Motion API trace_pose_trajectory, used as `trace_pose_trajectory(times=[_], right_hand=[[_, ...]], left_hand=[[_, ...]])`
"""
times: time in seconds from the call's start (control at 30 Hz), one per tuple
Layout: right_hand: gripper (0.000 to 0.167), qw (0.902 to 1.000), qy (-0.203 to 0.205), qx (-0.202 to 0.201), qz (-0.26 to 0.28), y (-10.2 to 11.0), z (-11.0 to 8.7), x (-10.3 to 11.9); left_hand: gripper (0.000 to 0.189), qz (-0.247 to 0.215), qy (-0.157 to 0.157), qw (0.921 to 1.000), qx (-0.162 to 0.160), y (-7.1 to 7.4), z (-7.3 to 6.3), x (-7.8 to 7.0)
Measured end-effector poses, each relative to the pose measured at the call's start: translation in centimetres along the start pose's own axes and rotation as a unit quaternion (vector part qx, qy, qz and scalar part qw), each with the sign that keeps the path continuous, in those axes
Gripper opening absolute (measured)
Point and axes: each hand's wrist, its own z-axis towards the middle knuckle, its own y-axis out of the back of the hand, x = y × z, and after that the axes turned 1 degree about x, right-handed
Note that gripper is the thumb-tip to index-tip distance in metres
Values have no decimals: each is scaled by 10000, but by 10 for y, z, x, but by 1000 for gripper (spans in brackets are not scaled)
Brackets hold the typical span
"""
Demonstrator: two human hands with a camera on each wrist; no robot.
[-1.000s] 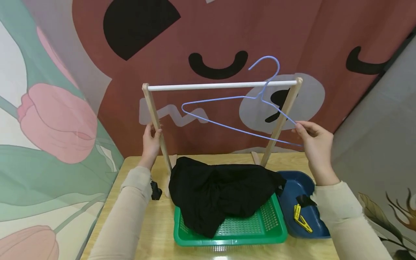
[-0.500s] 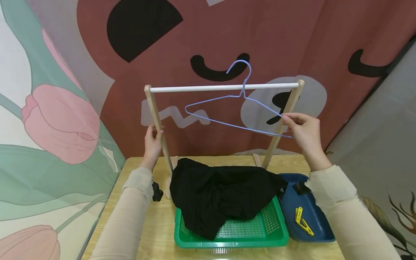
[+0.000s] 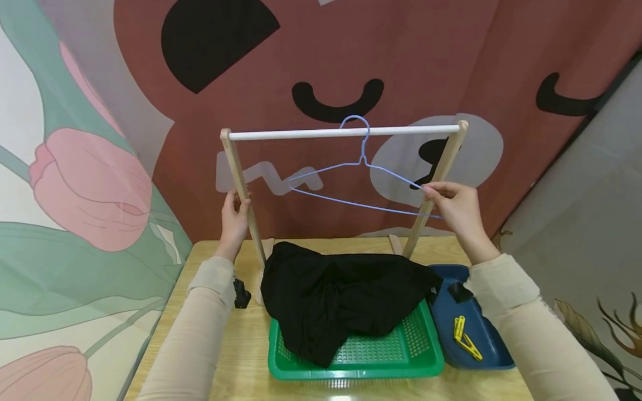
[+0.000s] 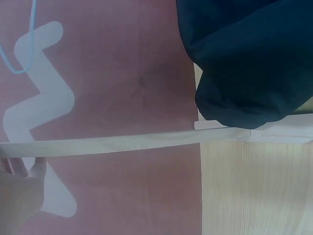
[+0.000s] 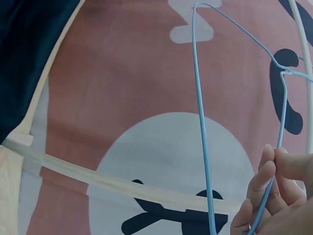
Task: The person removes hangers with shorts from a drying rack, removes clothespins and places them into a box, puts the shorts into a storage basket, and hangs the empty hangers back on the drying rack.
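Note:
A blue clothes hanger [image 3: 364,146] has its hook over the white rod [image 3: 301,134] of a small wooden rack. My right hand [image 3: 455,209] pinches the hanger's right shoulder between thumb and fingertips, as the right wrist view also shows. My left hand [image 3: 234,223] holds the rack's left wooden post [image 3: 242,181], thumb on one side and fingers behind it. In the left wrist view, that hand [image 4: 22,196] is partly cut off beside the post. A crumpled black garment [image 3: 346,295] lies over the green basket [image 3: 356,374] below the rod.
At the right stands a dark blue tray [image 3: 494,356] with a yellow clothespin [image 3: 466,340] and a small black item [image 3: 458,292] in it. Another small black object [image 3: 242,294] lies left of the basket on the wooden table [image 3: 251,356]. A printed curtain [image 3: 321,50] hangs behind.
The right hand has carried the hanger left and then down, so its hook now sits over the rod instead of above it. The left hand has stayed on the post.

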Motion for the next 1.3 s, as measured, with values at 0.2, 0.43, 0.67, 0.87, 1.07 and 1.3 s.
trace_pose_trajectory(times=[0.2,0.43,0.67,0.87,1.07,1.3], right_hand=[[35,9991,34,223,-358,-7,-3,-9],[36,9985,-119,448,-300,-10,-2,-14],[36,9966,-94,766,-280,-10,-4,-20],[38,9931,2,1111,-377,-8,-7,-23],[38,9917,92,1198,-461,-3,-10,-26],[39,9907,-60,1153,-714,5,-15,-41]], left_hand=[[39,-44,8,10000,10,0,-1,1],[40,-14,49,10000,-4,-1,-3,1],[39,41,-13,9998,175,2,-5,2],[41,182,20,9993,327,4,-7,-2],[47,360,111,9987,340,8,-10,-9],[62,630,614,9959,224,18,-19,1]])
